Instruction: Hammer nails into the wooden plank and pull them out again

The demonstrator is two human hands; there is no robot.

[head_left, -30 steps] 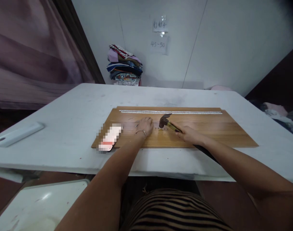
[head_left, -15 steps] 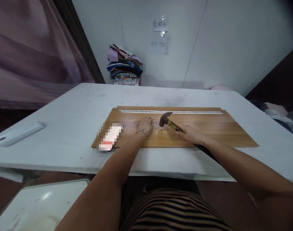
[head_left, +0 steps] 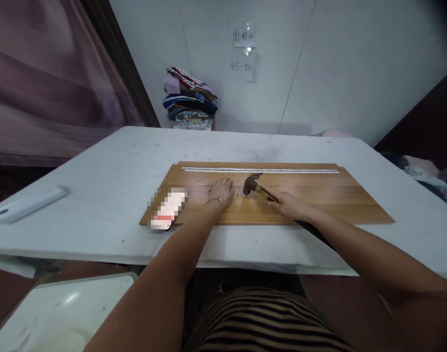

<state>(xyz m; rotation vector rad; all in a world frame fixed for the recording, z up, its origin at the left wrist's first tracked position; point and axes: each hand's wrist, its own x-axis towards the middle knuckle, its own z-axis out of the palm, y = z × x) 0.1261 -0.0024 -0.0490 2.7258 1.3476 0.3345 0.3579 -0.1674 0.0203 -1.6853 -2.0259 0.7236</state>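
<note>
A brown wooden board [head_left: 319, 200] lies across the white table [head_left: 109, 166]. My right hand [head_left: 289, 204] is closed round the yellow-and-black handle of a claw hammer [head_left: 253, 184], whose dark head sits low over a row of small nails in the board. My left hand [head_left: 221, 190], a thin bracelet on its wrist, rests curled on the board just left of the hammer head; what its fingers pinch is too small to make out. A few loose nails [head_left: 208, 186] lie left of that hand. A long white strip [head_left: 260, 170] runs along the board's far edge.
A blurred-out flat object [head_left: 168, 209] lies on the board's left end. A white bar [head_left: 27, 204] rests on the table's left edge. Folded cloths [head_left: 189, 100] are stacked against the back wall. A white tray [head_left: 58, 313] sits below the table at left.
The hammer head rose slightly half a second ago and has come back down to the board. My left hand has stayed put.
</note>
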